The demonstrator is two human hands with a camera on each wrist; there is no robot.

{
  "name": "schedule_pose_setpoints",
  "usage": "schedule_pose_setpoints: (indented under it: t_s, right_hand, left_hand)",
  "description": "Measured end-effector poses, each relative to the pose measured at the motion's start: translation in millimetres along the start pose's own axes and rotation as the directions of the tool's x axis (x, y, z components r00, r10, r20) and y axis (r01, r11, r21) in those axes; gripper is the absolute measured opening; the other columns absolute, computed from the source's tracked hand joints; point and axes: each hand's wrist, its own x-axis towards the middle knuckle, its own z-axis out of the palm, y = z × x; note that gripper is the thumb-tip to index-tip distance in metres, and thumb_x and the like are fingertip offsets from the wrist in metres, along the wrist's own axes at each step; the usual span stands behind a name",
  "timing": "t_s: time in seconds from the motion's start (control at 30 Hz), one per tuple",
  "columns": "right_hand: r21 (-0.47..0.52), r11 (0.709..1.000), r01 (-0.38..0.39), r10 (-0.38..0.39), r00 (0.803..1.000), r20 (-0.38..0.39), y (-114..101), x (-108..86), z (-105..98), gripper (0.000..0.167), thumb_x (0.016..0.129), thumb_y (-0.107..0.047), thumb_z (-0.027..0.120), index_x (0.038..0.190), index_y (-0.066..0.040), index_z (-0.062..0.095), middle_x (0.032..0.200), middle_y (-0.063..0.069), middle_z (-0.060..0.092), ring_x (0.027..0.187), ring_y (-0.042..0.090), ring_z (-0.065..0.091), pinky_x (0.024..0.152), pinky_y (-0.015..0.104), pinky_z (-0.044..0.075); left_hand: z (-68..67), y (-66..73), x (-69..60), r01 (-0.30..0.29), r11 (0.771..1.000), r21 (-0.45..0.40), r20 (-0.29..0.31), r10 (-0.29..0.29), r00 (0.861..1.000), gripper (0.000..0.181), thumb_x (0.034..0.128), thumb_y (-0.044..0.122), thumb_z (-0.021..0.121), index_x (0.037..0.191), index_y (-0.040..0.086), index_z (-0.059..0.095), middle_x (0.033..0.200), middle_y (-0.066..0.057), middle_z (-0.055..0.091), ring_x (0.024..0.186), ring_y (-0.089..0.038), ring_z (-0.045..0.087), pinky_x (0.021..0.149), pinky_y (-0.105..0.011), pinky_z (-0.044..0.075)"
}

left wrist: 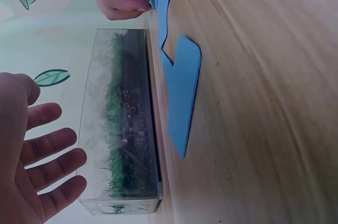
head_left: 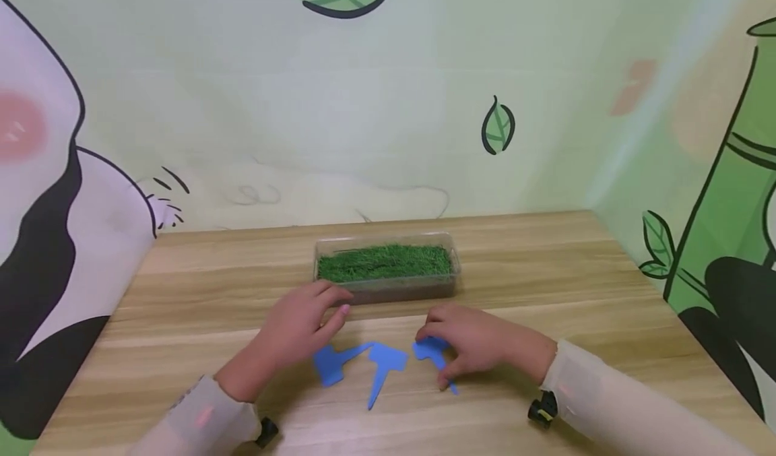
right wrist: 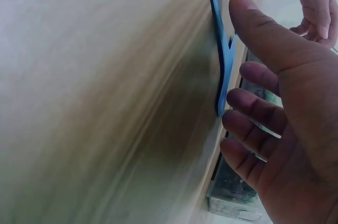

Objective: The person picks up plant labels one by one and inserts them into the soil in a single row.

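Observation:
Three blue T-shaped plant labels lie on the wooden table: the left label (head_left: 329, 365) on its side, the middle label (head_left: 386, 358) and the right label (head_left: 432, 348) with their points toward me. My right hand (head_left: 473, 341) is over the right label, partly hiding it. In the right wrist view its fingers are loosely bent beside that label (right wrist: 223, 60), without a pinch. Above and beside the left label hovers my left hand (head_left: 303, 321). The left wrist view shows its fingers spread, holding nothing, apart from the label (left wrist: 184, 81).
A clear plastic box (head_left: 403, 289) of dark soil and green grass (head_left: 388, 261) stands behind the labels, just beyond both hands. Painted walls (head_left: 388, 139) rise along the back and right edges of the table (head_left: 521, 254).

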Motion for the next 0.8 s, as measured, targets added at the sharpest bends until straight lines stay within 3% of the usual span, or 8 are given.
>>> schedule_pose_setpoints:
  t_s: [0.17, 0.33, 0.8]
  right_hand:
    - [0.014, 1.000, 0.007, -0.006, 1.000, -0.030, -0.9, -6.8, -0.7, 0.071, 0.073, -0.057, 0.083, 0.129, -0.018, 0.065, 0.112, -0.005, 0.057, 0.098, 0.008, 0.050, 0.089, 0.029, 0.048]
    - [0.022, 0.999, 0.031, -0.031, 0.999, -0.030, -0.5, -1.4, 0.3, 0.074, 0.072, -0.059, 0.082, 0.130, -0.018, 0.064, 0.114, -0.005, 0.057, 0.099, 0.008, 0.052, 0.090, 0.029, 0.048]
    - [0.053, 0.998, -0.029, 0.030, 0.999, -0.031, -3.7, 1.4, -1.2, 0.073, 0.067, -0.052, 0.089, 0.125, -0.015, 0.065, 0.109, -0.004, 0.058, 0.094, 0.008, 0.050, 0.084, 0.028, 0.047]
  left_hand:
    - [2.8, 4.9, 2.8, -0.004, 1.000, -0.016, 0.018, 0.004, 1.000, 0.025, 0.1030, 0.032, 0.054, 0.117, 0.018, 0.071, 0.114, 0.003, 0.068, 0.103, -0.019, 0.066, 0.084, -0.039, 0.056]
    - [1.7, 4.2, -1.3, 0.020, 1.000, -0.022, 0.023, -0.020, 1.000, 0.023, 0.1023, 0.030, 0.057, 0.117, 0.018, 0.070, 0.115, 0.003, 0.068, 0.103, -0.018, 0.067, 0.082, -0.040, 0.056]
    - [5.8, 6.2, -0.7, 0.013, 1.000, -0.006, 0.037, -0.013, 0.999, 0.026, 0.1029, 0.033, 0.055, 0.115, 0.017, 0.071, 0.112, 0.003, 0.070, 0.104, -0.019, 0.067, 0.086, -0.041, 0.056]
